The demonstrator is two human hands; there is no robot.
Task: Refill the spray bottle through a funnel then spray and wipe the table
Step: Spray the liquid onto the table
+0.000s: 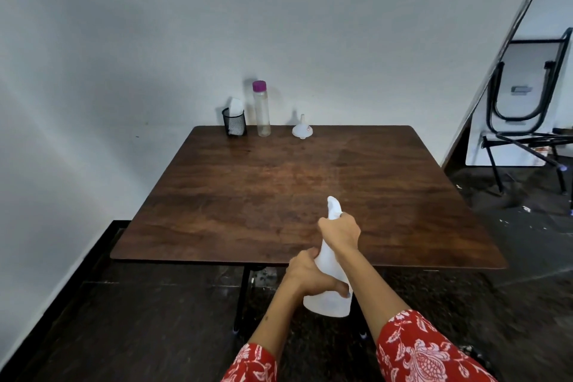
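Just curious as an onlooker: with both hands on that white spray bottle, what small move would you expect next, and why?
Probably squeezing the trigger. The right hand grips the head of the white spray bottle, the left hand steadies its body, and the nozzle points over the wooden table. The funnel is set aside at the far edge.

The right hand (339,231) wraps the neck of the white spray bottle (328,298), hiding the trigger and collar; only the head's tip pokes out beyond its knuckles. The left hand (310,277) covers part of the bottle's near-left side, and the fill level inside cannot be read through the opaque wall. Both red patterned sleeves (428,350) are cut off by the bottom edge. Far beyond the hands, the red mark on the funnel (302,130) is too small to read. The folded chair (527,108), far right of the hands, runs off the right edge.
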